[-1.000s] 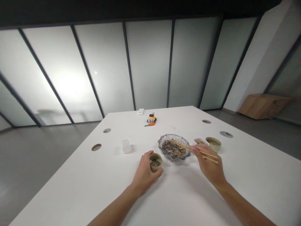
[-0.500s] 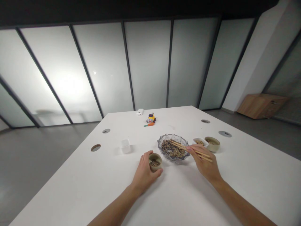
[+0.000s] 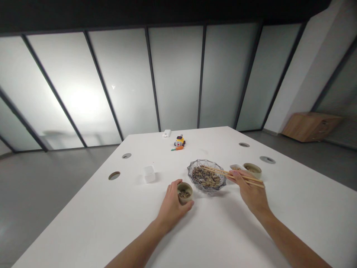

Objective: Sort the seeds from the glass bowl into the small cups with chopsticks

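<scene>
Up front, the chopsticks (image 3: 232, 174) lie nearly level, long axis running right to left, tips pointing left into the seeds of the glass bowl (image 3: 206, 175). The right hand (image 3: 251, 190) pinches their rear half with closed fingers, while the left hand (image 3: 172, 204) wraps a small cup (image 3: 184, 192) just beside the bowl.

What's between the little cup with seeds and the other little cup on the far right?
In the head view, the glass bowl of seeds and a small white dish sit between the near cup and the right cup.
</scene>
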{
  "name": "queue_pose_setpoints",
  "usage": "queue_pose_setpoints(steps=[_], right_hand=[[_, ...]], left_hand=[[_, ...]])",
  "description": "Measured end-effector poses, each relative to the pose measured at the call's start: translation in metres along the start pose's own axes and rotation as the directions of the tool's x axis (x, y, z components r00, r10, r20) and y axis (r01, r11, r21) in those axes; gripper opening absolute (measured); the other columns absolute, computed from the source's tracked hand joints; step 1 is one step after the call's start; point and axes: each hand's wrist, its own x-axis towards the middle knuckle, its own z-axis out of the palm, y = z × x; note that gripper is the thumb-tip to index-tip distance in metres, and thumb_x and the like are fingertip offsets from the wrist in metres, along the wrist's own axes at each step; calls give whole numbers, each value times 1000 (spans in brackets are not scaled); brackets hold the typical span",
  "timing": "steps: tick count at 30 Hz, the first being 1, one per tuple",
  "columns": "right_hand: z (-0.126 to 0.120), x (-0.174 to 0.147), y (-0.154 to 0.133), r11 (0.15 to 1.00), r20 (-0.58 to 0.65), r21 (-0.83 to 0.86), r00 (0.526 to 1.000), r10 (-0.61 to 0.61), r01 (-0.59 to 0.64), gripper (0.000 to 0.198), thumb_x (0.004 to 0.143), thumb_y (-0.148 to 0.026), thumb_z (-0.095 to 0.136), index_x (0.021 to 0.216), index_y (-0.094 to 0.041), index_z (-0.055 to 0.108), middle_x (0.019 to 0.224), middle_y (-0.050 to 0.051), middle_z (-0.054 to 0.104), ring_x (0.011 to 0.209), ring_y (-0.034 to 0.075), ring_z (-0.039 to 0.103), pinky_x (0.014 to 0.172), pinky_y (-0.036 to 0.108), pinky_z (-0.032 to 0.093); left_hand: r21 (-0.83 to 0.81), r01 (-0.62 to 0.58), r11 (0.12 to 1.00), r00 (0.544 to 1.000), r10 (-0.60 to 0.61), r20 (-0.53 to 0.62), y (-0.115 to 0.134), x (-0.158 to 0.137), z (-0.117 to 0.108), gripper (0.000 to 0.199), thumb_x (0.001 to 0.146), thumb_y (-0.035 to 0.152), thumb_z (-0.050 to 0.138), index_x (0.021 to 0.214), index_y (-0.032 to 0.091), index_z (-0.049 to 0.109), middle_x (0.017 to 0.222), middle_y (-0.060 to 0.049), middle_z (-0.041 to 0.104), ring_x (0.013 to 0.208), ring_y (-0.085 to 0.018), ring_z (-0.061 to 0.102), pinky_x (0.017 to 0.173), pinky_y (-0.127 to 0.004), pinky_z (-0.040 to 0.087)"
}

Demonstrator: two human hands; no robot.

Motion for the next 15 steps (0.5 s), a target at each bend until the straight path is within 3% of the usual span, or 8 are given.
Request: queue_pose_setpoints(steps=[3, 6, 15], right_hand=[[1, 2, -4, 950, -9, 267, 986, 167, -158, 36, 90, -60, 77, 89, -24, 78, 96, 5, 82, 87, 24, 80, 86, 46, 71], [-1, 6, -10, 813, 54, 509, 953, 299, -284, 33, 80, -55, 89, 83, -26, 75, 94, 1, 81, 90, 21, 80, 90, 45, 71], [-1, 8, -6, 586, 220, 647, 856, 468, -487, 30, 73, -44, 98, 84, -26, 76, 91, -1, 80, 84, 18, 81, 84, 34, 73]], left_hand=[[0, 1, 1000, 1000, -1, -1, 1, 0, 0, 73, 74, 24, 81, 141, 21, 54, 143, -15, 64, 137, -33, 59, 120, -52, 45], [-4, -5, 1000, 1000, 5, -10, 1, 0, 0, 73, 74, 24, 81, 142, 22, 54, 144, -14, 64, 137, -33, 59, 120, -52, 45], [9, 9, 1000, 1000, -9, 3, -1, 0, 2, 74, 75, 24, 80, 143, 21, 52, 144, -15, 62, 138, -33, 59, 121, -52, 44]])
